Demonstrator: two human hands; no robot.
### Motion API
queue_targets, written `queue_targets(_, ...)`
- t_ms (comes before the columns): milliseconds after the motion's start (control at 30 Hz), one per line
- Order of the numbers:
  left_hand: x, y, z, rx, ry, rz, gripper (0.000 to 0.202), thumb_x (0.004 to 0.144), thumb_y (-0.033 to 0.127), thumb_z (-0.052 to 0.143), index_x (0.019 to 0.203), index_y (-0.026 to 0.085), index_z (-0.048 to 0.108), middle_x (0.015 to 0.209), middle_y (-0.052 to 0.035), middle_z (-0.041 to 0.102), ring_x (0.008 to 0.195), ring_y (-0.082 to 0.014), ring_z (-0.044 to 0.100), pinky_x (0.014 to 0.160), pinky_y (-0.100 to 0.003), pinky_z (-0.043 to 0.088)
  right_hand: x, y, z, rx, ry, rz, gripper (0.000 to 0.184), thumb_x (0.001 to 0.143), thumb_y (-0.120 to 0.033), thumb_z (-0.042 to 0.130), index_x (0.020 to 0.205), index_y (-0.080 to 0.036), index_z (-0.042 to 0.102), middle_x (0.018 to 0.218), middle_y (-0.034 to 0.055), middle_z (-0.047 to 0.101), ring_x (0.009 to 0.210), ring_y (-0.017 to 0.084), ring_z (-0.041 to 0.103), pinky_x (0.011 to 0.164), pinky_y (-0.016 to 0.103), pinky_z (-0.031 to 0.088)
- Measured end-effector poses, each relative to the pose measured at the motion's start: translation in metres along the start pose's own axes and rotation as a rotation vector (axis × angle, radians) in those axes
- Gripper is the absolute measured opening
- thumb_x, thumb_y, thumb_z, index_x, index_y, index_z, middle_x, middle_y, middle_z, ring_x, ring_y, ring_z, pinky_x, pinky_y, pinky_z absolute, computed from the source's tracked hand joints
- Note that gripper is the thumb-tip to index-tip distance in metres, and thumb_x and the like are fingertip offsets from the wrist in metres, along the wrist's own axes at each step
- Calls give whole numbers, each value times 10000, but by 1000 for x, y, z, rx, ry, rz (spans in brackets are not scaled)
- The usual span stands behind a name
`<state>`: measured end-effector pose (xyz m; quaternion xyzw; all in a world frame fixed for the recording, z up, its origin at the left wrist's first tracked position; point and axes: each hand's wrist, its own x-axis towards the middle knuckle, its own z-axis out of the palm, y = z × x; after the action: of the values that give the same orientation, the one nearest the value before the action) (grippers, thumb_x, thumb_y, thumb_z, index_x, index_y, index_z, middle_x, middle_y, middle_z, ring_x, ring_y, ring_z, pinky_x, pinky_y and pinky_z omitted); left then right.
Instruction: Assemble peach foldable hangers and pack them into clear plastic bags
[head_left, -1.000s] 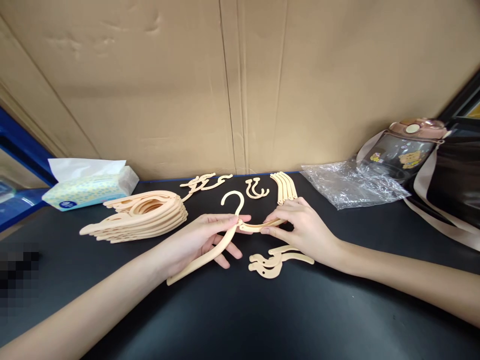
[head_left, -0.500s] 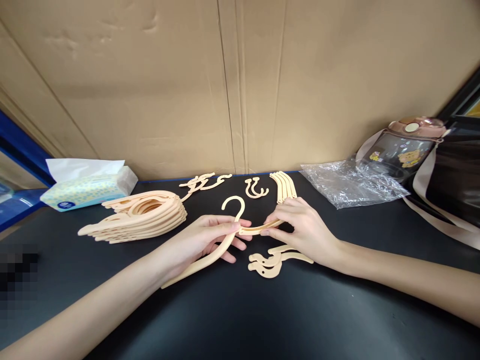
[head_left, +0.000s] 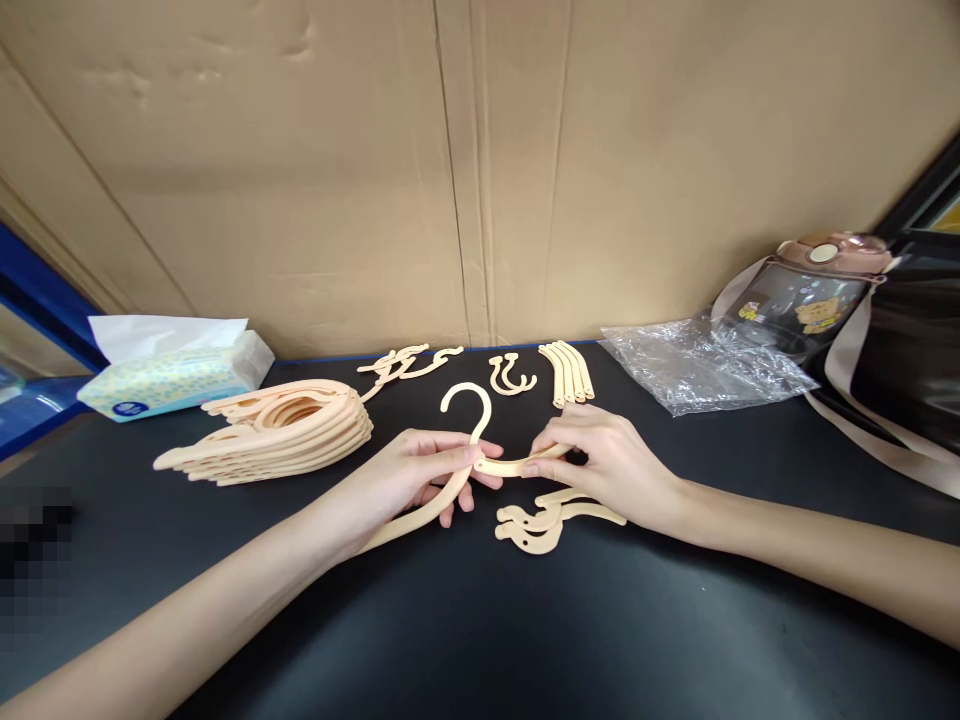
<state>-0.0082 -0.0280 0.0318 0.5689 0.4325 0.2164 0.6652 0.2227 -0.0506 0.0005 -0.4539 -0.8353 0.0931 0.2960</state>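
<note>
My left hand [head_left: 431, 467] grips a cream plastic hanger piece with a hook [head_left: 486, 405], thumb on top near the joint; its long arm runs down under my wrist. Between finger and thumb, my right hand [head_left: 600, 445] pinches a slim curved hanger arm [head_left: 504, 467]. The two pieces meet end to end at my left fingertips; whether they are fastened there I cannot tell. Just below my right hand, loose hanger pieces [head_left: 532, 530] lie on the black table [head_left: 480, 640].
A stack of folded hangers [head_left: 300, 440] stands at left, before a tissue pack [head_left: 180, 375]. Farther back lie loose hanger parts [head_left: 409, 365], small hooks [head_left: 514, 378] and a row of curved arms [head_left: 568, 372]. A clear plastic bag [head_left: 690, 370] and a strapped bottle [head_left: 810, 295] are at right.
The hook piece has turned slightly in my left hand, its long arm swinging up towards my wrist. My left fingers have curled in a little. My right hand has barely moved.
</note>
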Motion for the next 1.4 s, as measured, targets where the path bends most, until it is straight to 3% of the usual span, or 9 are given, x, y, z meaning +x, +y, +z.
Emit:
queue_targets(100,3,-3,-1,-34,-11,-1,295,879,310,629,1096,128,711,932,-130,738,579,-121,605,483,-199,482,0,-2,0,8,-15,51,218,887,-386,632,768,-211,683,690,0,682,678,153,562,594,256,382)
queue_targets(367,9,-5,-3,-52,3,-34,358,840,302,652,1130,96,689,826,-144,748,521,-139,600,460,-224,484,0,-6,-1,8,-48,138,245,858,-419,662,725,-217,699,615,-28,642,610,116,574,558,231,345)
queue_targets(733,12,-5,-3,28,-13,-37,615,712,475,721,1165,64,660,675,-91,721,479,-125,544,448,-227,455,4,-8,-6,170,-169,317,312,831,-495,656,703,-212,689,604,-57,652,568,84,531,560,217,336)
queue_targets(967,10,-1,1,134,11,-50,553,731,479,635,1101,69,658,653,-65,698,480,-129,530,464,-242,437,5,-4,-7,286,-185,346,382,795,-557,658,676,-195,674,536,-60,584,532,77,437,532,214,310)
queue_targets(1067,5,-4,6,335,70,1,419,826,504,495,889,125,662,614,-36,657,442,-123,493,457,-253,407,7,-2,-6,276,-181,326,392,803,-560,649,672,-191,672,511,-64,550,519,75,414,524,216,299)
queue_targets(1167,-2,-9,10,826,228,166,492,943,489,295,701,171,583,553,-11,575,461,-138,490,509,-273,375,7,0,-5,253,-148,292,391,823,-548,634,677,-187,677,489,-66,515,503,72,388,513,218,290)
queue_targets(1267,-6,-13,11,1233,312,296,425,980,392,229,841,194,578,615,-7,589,542,-175,552,543,-282,330,7,2,-4,228,-109,254,350,831,-505,649,688,-188,689,522,-56,556,511,74,435,519,219,305)
queue_targets(1400,-4,-17,11,1413,255,335,273,959,335,315,847,208,529,636,11,599,545,-177,576,513,-267,274,7,2,-3,209,-59,236,310,843,-456,651,683,-192,681,549,-45,594,513,83,501,543,224,353)
